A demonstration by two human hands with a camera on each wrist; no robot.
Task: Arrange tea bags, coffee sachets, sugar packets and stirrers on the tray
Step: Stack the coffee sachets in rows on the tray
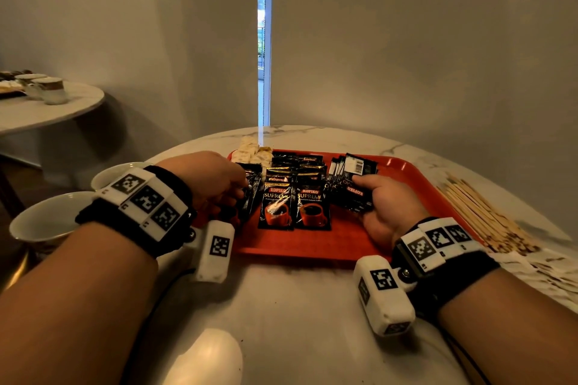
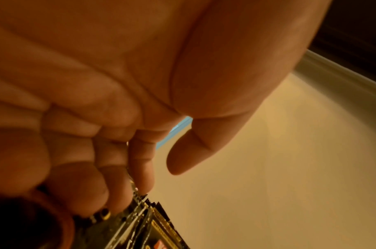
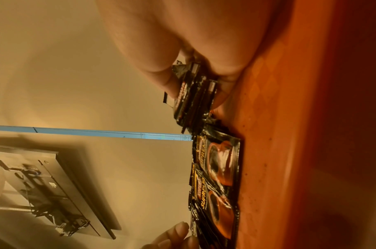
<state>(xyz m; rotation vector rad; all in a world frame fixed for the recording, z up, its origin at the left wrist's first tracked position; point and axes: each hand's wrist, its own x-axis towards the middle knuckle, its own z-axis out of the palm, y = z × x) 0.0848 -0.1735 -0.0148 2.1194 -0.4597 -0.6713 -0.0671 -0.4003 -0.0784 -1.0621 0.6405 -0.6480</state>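
A red tray [image 1: 312, 244] lies on a round marble table [image 1: 297, 322]. Black Kopiko coffee sachets [image 1: 312, 209] lie on it in overlapping rows, face up [image 3: 221, 156]. My right hand [image 1: 362, 195] grips a small stack of sachets [image 1: 347, 197] at the tray's right, thumb on top and fingers beneath [image 3: 196, 94]. My left hand [image 1: 242, 194] rests its fingertips on the left row of sachets [image 1: 253, 187], thumb held apart [image 2: 161, 176]. Pale paper packets [image 1: 250, 150] sit at the tray's far left corner.
Wooden stirrers [image 1: 478, 212] lie in a pile on the table right of the tray, with light paper packets [image 1: 547, 272] nearer me. Two white cups [image 1: 47, 222] stand left of the tray. A second table [image 1: 47, 109] with cups stands further left.
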